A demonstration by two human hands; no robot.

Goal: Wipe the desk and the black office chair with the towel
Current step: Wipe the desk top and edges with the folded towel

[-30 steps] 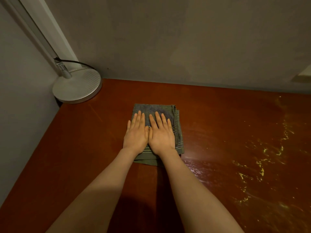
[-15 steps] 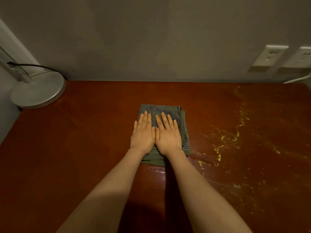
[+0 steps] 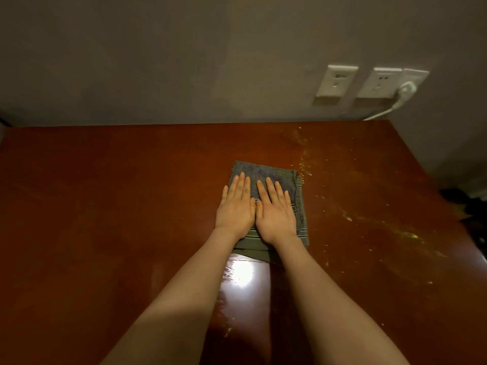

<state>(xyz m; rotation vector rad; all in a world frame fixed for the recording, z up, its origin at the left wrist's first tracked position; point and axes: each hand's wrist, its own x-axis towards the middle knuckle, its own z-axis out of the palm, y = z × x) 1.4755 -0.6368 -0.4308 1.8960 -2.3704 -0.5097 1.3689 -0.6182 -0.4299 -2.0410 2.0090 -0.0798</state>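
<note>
Reaching forward from the near edge, both bare forearms stretch over the red-brown desk (image 3: pixel 105 206), with a glossy wet patch (image 3: pixel 239 272) shining between them just behind the cloth. Beyond it, the left hand (image 3: pixel 235 209) and right hand (image 3: pixel 275 214) lie side by side, thumbs touching, fingers straight and flat, pressing down on the folded grey-green towel (image 3: pixel 263 172); neither hand grips it. The towel sits on the desk directly under both palms, its far edge and right edge showing past the fingers. Yellow speckles (image 3: pixel 408 234) are scattered on the desk to the right, the nearest just beside the towel's far right corner. Compared with half a second ago, hands and towel have slid right toward the speckles, and the lamp base has left the view. Farther back, two white wall sockets (image 3: pixel 336 81) and a white plug (image 3: pixel 407 89) sit on the grey wall (image 3: pixel 184 61).
</note>
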